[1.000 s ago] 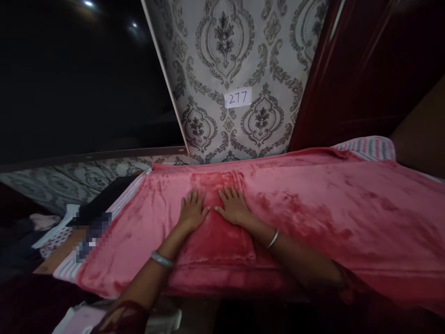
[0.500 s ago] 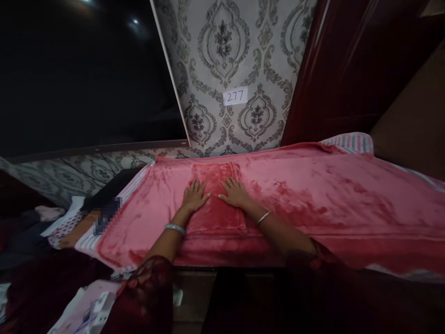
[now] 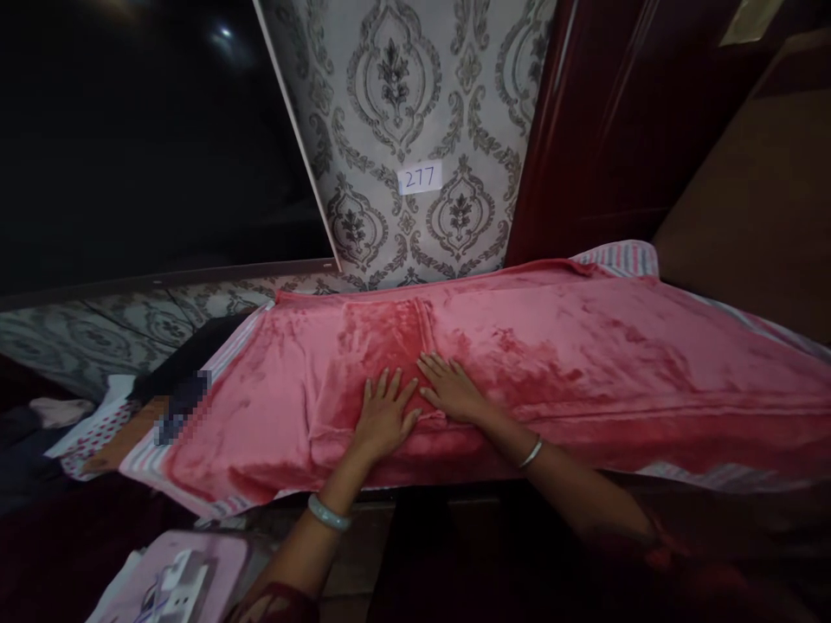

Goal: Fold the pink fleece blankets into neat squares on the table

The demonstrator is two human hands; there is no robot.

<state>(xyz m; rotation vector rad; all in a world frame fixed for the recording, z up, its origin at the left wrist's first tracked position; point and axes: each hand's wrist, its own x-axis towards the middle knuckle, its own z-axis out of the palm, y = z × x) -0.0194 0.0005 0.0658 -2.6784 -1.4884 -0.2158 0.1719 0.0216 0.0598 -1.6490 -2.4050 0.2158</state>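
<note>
A folded red plush cloth (image 3: 383, 337) lies as a flat rectangle on a larger pink-red plush blanket (image 3: 519, 320). My left hand (image 3: 384, 414) rests palm down near the folded cloth's front edge, fingers spread. On its right front part lies my right hand (image 3: 453, 389), also flat with its fingers stretched out. Neither hand grips anything. The parts of the cloth beneath both palms are hidden.
A big dark television screen (image 3: 149, 147) stands at the left. Behind the blanket is patterned wallpaper (image 3: 454, 112) with a paper label (image 3: 419, 177) reading 277. A dark red glossy panel (image 3: 597, 121) rises at the right. A pink tray-like item (image 3: 224, 554) sits at lower left.
Both hands have slid toward me over the folded cloth, from its middle to its front part, staying flat. The camera view has shifted slightly to the right.
</note>
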